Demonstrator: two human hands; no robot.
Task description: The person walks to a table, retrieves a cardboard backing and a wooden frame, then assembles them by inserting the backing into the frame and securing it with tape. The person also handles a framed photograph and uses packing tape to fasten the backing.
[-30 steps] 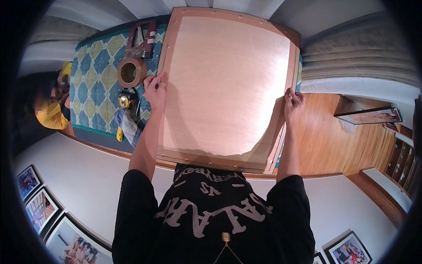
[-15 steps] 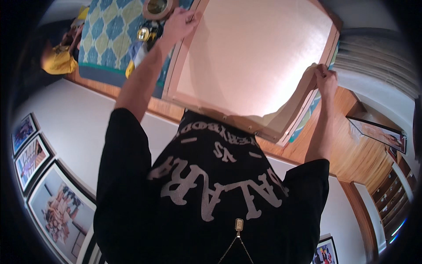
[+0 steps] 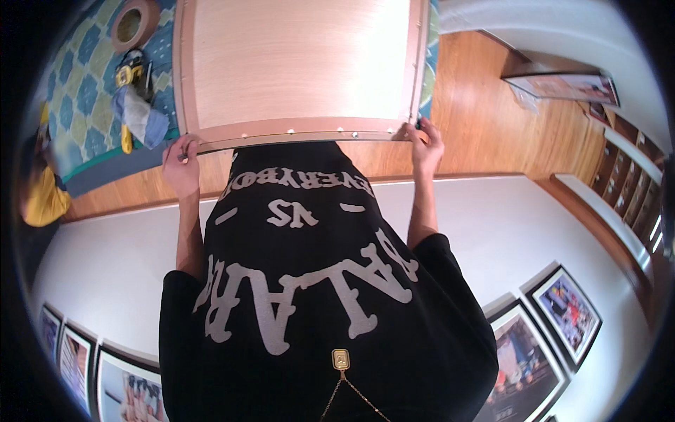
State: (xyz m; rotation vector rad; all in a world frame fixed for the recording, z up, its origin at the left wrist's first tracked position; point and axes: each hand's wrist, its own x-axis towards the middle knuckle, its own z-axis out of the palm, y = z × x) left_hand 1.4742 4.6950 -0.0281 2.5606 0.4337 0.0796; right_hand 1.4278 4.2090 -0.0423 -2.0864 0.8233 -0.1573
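Down the pale panel (image 3: 302,63), lying over the patterned cover (image 3: 84,112), left hand (image 3: 181,165) and right hand (image 3: 426,150) have moved to its near corners! Fingers curl there; whether they grip, I can't tell. Left of it, a brown roll (image 3: 149,25), then a yellow tape measure (image 3: 125,74).

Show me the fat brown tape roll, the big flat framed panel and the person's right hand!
Tape roll (image 3: 150,25): head view, right side of its ring.
Framed panel (image 3: 301,65): head view, middle of its pale face.
Right hand (image 3: 427,152): head view, middle of the hand.
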